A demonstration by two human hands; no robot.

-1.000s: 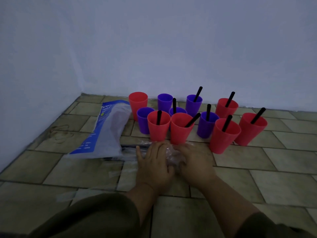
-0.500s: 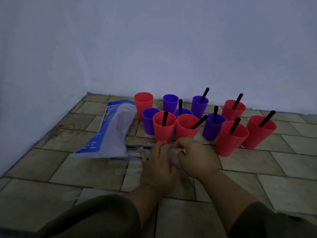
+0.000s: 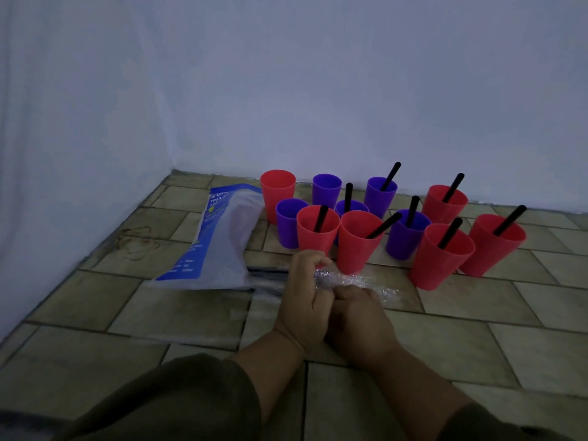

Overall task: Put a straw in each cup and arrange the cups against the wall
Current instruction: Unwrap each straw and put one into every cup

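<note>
Clear crinkled wrapper point(image 3: 346, 280) of black straws point(image 3: 267, 272) lies along a 9-to-3 o'clock line, gripped in the curled fingers of both left hand point(image 3: 305, 297) and right hand point(image 3: 358, 316), straw ends nearest the left, a strawless red cup point(image 3: 277, 192) at 11 o'clock.

Left hand point(image 3: 305, 300) and right hand point(image 3: 356, 316) together grip a crinkled clear wrapper point(image 3: 350, 279), low over the tiled floor point(image 3: 477, 313). Red and purple cups point(image 3: 356, 249) are clustered near the wall point(image 3: 318, 90). Eight hold black straws point(image 3: 321, 218), three are empty. A blue-white bag point(image 3: 222, 243) lies to their left.
</note>
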